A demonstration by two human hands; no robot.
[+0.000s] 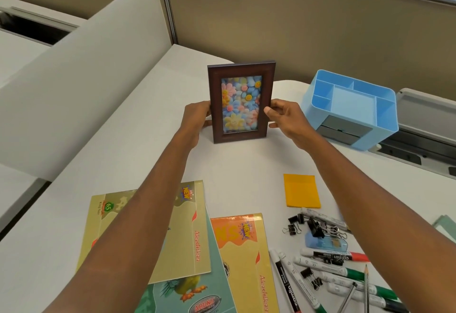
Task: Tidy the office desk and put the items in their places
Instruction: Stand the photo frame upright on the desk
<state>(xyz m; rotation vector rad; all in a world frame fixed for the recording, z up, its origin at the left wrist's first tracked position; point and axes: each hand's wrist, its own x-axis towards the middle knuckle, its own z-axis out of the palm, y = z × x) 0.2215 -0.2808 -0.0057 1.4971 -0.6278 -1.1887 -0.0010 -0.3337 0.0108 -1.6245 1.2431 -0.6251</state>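
A dark brown picture frame (240, 101) with a colourful flower picture stands upright on the white desk (241, 164), its bottom edge on the surface. My left hand (197, 120) grips its left side and my right hand (283, 117) grips its right side, thumb on the front rim. Near the front edge lie three notebooks (187, 236), fanned and overlapping, partly under my left forearm. An orange sticky-note pad (301, 190) lies to the right of centre. Several markers (330, 261), pens, a pencil and black binder clips (312, 226) are scattered at the front right.
A light blue desk organiser (350, 110) with open compartments stands at the back right, beside a grey cable tray (424, 125). A beige partition wall runs behind the desk, and a white curved divider (81, 85) borders the left side.
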